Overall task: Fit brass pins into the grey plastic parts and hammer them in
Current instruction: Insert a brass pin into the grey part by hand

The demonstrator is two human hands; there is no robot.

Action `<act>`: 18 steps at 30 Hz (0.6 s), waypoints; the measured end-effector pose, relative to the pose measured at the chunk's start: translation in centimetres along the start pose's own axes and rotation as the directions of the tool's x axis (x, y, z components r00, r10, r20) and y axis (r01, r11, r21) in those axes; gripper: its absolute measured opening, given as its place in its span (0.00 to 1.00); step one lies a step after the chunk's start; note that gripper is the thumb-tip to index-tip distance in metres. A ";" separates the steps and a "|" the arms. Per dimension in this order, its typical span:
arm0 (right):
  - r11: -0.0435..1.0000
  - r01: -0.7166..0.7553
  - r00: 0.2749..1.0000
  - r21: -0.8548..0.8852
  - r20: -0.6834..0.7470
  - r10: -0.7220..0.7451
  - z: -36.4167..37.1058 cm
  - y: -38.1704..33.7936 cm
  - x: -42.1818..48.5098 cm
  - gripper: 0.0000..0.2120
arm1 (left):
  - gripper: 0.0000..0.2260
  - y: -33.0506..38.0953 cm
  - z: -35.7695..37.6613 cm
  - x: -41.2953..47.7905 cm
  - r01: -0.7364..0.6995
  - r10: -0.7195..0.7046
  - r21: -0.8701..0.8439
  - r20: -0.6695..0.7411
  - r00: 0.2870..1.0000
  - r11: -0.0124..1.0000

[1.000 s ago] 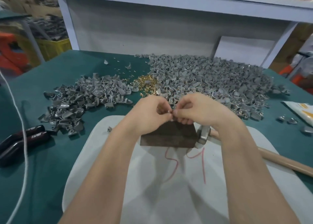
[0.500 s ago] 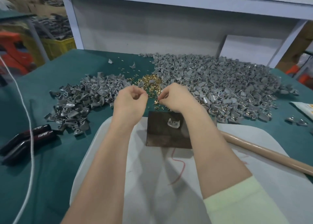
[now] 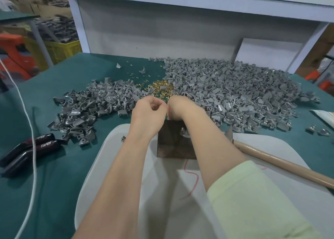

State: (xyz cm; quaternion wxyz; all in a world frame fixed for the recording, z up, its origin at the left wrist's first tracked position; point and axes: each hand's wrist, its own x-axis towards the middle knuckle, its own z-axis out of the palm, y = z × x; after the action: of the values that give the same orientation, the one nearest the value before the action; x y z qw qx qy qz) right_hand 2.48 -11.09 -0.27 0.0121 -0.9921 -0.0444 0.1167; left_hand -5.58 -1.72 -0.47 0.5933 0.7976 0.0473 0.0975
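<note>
Grey plastic part (image 3: 184, 132) is lying on the dark block (image 3: 171, 145) just below the right wrist. Left hand (image 3: 147, 114) and right hand (image 3: 180, 108) are curling fingertip to fingertip, can't tell whether they're pinching anything. Brass pin pile (image 3: 161, 89) is sitting just beyond them, grey-part heaps (image 3: 235, 97) flanking.

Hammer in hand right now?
No: the hammer lies on the white board; left hand and right hand are by the brass pins.

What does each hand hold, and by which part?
It cannot be told: left hand and right hand curl beside the brass pins; nothing held shows.
</note>
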 end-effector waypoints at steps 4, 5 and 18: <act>0.999 -0.010 1.000 0.036 -0.027 0.011 -0.1 -0.1 0.0 0.13 | 0.06 0.0 0.2 0.0 -0.005 0.005 0.008 0.007 1.000 1.000; 0.999 -0.016 0.999 0.046 -0.027 0.018 -0.2 -0.2 -0.1 0.13 | 0.06 0.0 0.2 0.0 -0.004 0.004 0.010 0.007 1.000 1.000; 0.987 -0.049 0.993 0.154 -0.094 0.064 0.0 -0.9 -0.4 0.10 | 0.06 0.1 0.1 -0.1 -0.005 0.006 0.031 -0.021 1.000 0.999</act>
State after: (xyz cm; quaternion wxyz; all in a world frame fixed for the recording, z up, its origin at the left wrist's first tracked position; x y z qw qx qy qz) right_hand 1.99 -10.26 -0.19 0.0863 -0.9937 -0.0066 0.0708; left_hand -5.66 -1.88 -0.40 0.5800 0.8059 0.0526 0.1068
